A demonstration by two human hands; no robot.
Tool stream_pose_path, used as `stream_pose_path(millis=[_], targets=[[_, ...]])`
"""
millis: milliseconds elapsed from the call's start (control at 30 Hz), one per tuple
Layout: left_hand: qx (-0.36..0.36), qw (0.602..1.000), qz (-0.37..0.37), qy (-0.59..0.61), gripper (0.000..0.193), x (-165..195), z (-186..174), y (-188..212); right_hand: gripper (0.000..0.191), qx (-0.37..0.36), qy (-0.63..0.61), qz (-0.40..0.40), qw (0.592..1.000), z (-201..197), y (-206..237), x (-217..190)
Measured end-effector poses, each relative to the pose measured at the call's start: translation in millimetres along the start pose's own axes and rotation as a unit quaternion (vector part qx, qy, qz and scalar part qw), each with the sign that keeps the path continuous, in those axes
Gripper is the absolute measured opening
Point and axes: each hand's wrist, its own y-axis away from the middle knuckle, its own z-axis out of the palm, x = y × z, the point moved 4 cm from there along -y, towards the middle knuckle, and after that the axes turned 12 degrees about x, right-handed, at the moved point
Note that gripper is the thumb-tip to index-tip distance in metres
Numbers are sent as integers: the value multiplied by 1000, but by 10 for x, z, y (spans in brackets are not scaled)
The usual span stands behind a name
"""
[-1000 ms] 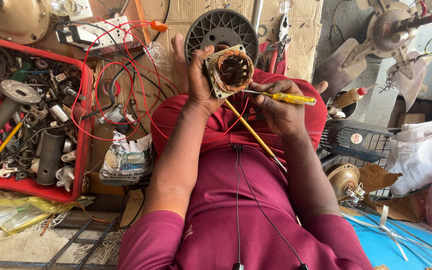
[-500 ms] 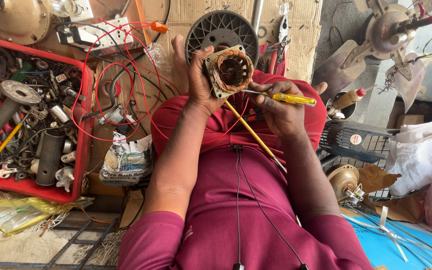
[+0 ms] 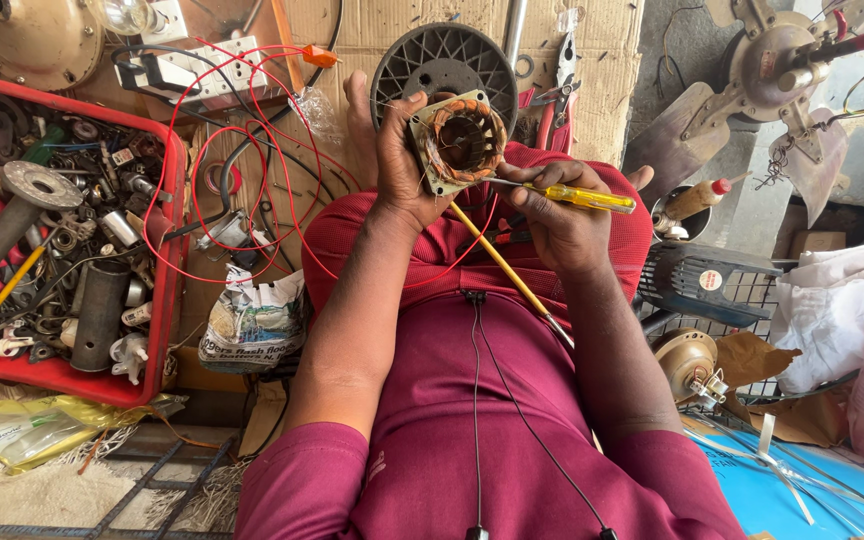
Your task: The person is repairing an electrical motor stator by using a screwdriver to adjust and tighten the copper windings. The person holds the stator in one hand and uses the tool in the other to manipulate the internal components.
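The left hand [image 3: 402, 165] stays wrapped around the motor stator [image 3: 459, 143], raised over the lap; the right hand [image 3: 562, 215] keeps pinching the yellow screwdriver [image 3: 577, 196], tip at the stator's edge; little has shifted, so the probing continues

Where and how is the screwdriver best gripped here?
By its yellow handle, from the right. The screwdriver lies roughly level with its tip at the stator held by the left hand; the right hand already grips there.
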Motion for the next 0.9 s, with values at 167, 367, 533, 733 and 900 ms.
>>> stream_pose_path(millis=[167,367,533,733,900], targets=[[29,1000,4,-11,73,27,18,12,21,-1,30,-22,999,70,-2,-37],[11,999,-23,-23,79,35,56,14,19,8,85,-61,994,160,-6,-62],[34,998,-30,-35,82,46,38,15,18,-3,117,-98,988,196,11,-59],[40,999,-10,-21,83,45,51,21,17,42,34,-62,997,208,-21,25],[28,999,-37,-20,83,8,71,18,21,60,-54,-19,997,187,-51,39]])
